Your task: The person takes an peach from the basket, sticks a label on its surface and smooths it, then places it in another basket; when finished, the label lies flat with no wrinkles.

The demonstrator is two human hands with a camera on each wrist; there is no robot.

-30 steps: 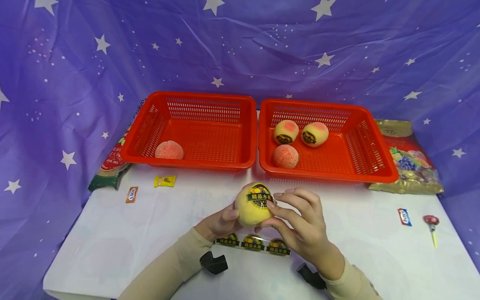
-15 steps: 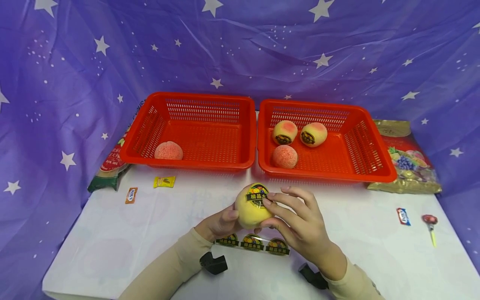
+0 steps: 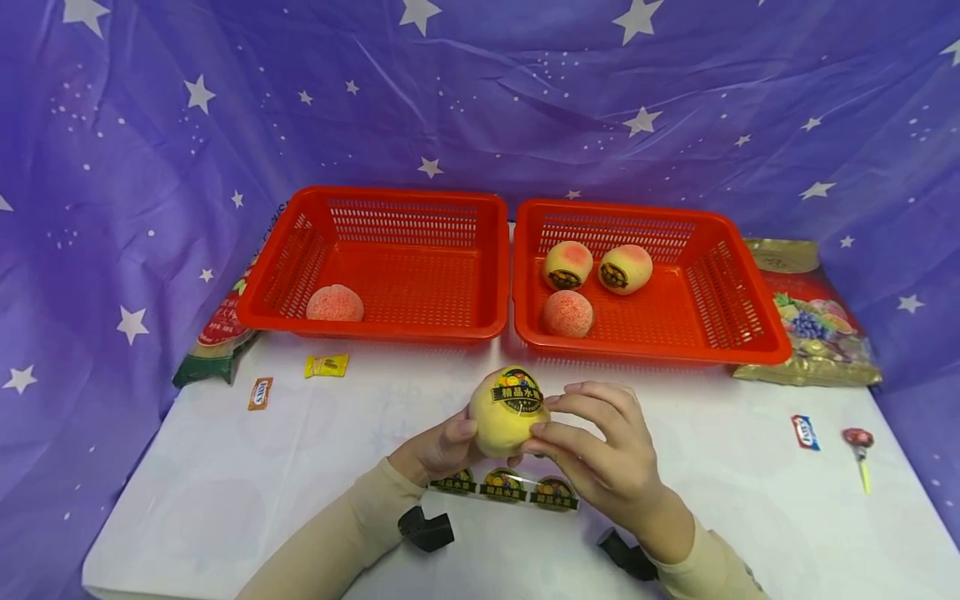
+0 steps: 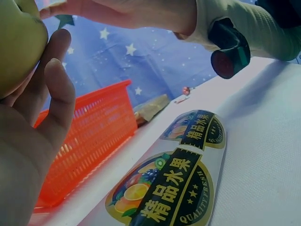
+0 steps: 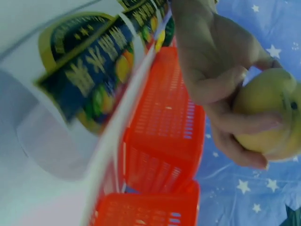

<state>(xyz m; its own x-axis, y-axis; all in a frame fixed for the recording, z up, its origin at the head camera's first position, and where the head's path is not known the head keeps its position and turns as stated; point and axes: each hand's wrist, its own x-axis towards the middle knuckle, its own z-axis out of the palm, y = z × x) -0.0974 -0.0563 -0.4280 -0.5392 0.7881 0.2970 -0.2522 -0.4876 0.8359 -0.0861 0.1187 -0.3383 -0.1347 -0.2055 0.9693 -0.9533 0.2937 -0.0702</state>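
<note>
A yellow peach point(image 3: 498, 425) is held up over the table, a black round fruit label point(image 3: 519, 391) on its upper face. My left hand point(image 3: 442, 450) grips its left side, thumb in front, most fingers hidden behind it. From the right, my right hand point(image 3: 600, 450) holds it with bent fingers, thumb and index close together low on its side. The other fingertips sit at the label's right edge. The right wrist view has the peach point(image 5: 270, 113) with fingers around it. Below, a strip of matching labels point(image 3: 503, 485) lies on the table.
Two red baskets point(image 3: 405, 329) stand behind; a pink peach point(image 3: 335, 303) lies in the left one, three peaches point(image 3: 567, 314) in the right. A green-and-red bag point(image 3: 217, 337) and a gold bag point(image 3: 810, 317) flank them. Small candies point(image 3: 327, 365) and a lollipop point(image 3: 858, 450) lie around.
My right fingertips have slid over the label and off it onto the peach's right side, uncovering the label. My left hand and the peach have stayed nearly still.
</note>
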